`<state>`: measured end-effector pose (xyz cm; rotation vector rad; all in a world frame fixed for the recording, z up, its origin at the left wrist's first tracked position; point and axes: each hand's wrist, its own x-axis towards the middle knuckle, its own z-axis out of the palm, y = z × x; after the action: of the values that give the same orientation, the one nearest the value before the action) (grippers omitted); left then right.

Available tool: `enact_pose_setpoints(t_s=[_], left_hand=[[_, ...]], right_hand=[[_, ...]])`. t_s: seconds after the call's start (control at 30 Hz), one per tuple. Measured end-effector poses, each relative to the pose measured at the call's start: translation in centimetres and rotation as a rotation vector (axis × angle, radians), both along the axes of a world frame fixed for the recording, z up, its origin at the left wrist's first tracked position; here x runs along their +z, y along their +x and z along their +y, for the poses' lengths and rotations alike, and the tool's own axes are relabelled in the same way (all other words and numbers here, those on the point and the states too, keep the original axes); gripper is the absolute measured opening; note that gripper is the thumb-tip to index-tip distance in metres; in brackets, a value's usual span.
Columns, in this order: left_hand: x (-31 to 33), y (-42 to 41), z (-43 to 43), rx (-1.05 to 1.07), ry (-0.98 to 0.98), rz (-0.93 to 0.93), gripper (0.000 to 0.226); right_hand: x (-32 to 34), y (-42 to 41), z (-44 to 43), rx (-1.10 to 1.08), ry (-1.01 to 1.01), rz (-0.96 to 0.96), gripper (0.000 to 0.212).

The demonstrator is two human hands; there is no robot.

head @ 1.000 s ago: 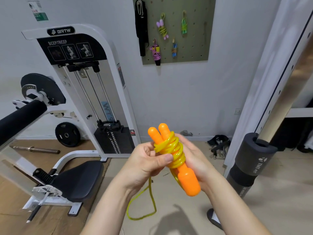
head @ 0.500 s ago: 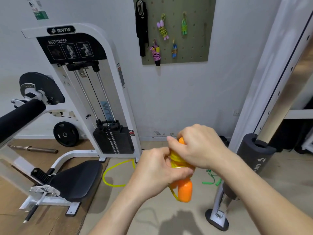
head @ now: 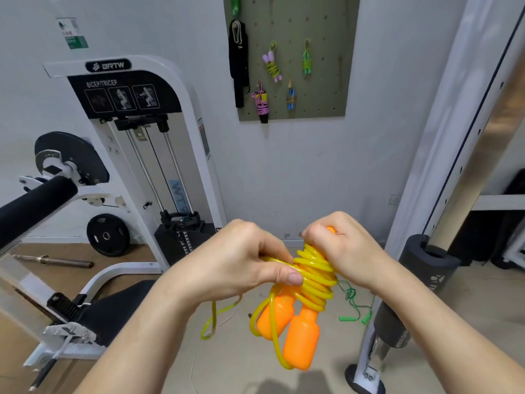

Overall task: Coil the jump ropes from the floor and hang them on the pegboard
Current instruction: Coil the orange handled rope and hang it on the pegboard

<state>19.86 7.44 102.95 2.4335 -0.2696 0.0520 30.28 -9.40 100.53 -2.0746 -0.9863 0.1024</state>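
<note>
Got the yellow plastic jump rope with chunky orange handles (head: 315, 280) up in front of me, well below the olive-green pegboard (head: 326, 24) on the wall. My right hand (head: 345, 248) has its fingers clamped round the top of the two handles, which point down side by side. My left hand (head: 241, 265) pinches a strand of cord against the coils wrapped round them. A loose tail dangles underneath. A thin green jump rope (head: 348, 318) lies on the floor further below the pegboard.
</note>
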Motion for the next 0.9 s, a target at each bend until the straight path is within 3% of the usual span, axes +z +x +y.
enact_pose_setpoints(t_s=[0.1, 0.2, 0.3, 0.37, 0.43, 0.5, 0.63, 0.73, 0.8, 0.83, 0.9], left_hand=[[0.9, -0.2, 0.2, -0.055, 0.031, -0.046, 0.042], [0.3, 0.1, 0.6, -0.016, -0.25, 0.01, 0.036], [-1.8, 1.1, 0.4, 0.104, -0.715, -0.032, 0.043], [-3.9, 1.8, -0.9, 0.237, -0.913, -0.08, 0.024], [-6.3, 2.2, -2.6, 0.412, -0.982, -0.095, 0.027], [-8.6, 2.2, -4.1, 0.556, -0.799, -0.168, 0.03], [-10.4, 1.5, -5.3, 0.533, 0.023, -0.294, 0.043], [-9.5, 0.5, -5.7, 0.476, 0.397, -0.182, 0.018], [-8.1, 0.1, -5.6, 0.456, 0.598, -0.14, 0.027], [-8.0, 0.0, -5.2, 0.431, 0.66, -0.168, 0.03], [-6.3, -0.3, -4.4, 0.409, 0.692, -0.216, 0.013]], right_hand=[[0.5, -0.4, 0.0, 0.024, -0.01, -0.011, 0.036], [1.1, -1.3, 0.3, 0.088, 0.061, 0.125, 0.034], [1.7, -2.0, 1.1, -0.021, 0.48, 0.611, 0.029], [1.3, -1.5, 1.8, -0.114, 0.781, 0.935, 0.04], [0.3, -0.7, 2.6, -0.325, 0.935, 1.046, 0.046], [-0.8, -0.4, 3.4, -0.523, 0.991, 1.064, 0.033], [-2.9, -0.2, 4.7, -0.72, 1.071, 0.958, 0.029], [-3.7, 0.2, 4.7, -0.802, 0.932, 0.544, 0.025], [-4.0, 0.5, 4.4, -0.772, 0.74, 0.2, 0.029], [-4.1, 0.5, 4.1, -0.739, 0.654, 0.038, 0.031], [-3.9, 0.6, 3.6, -0.67, 0.507, -0.243, 0.033]])
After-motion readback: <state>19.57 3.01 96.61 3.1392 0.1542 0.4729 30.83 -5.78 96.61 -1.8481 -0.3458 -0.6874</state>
